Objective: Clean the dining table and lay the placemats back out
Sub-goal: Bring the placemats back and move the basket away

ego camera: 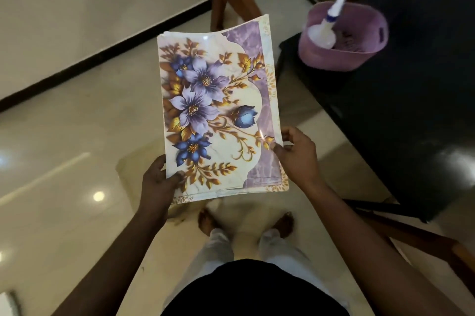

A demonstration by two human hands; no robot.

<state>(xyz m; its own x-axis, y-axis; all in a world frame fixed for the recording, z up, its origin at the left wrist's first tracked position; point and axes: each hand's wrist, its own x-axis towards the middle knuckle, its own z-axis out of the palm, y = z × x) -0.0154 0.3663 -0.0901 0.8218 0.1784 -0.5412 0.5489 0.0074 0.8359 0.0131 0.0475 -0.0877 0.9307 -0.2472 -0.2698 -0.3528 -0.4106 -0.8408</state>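
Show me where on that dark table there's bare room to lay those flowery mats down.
The table is bare from the purple basket down to its near corner, and looks bare right of the basket. Crowded only where the basket stands, a white bottle in it. The left hand and right hand hold the mats over the floor.

1. only the top sheet of the placemats [218, 110] shows; the count is unclear.
2. fingers of the left hand [156, 182] hide under them.
3. tabletop [411, 115] runs off the right edge.
4. purple basket [334, 60] contents are blurred.
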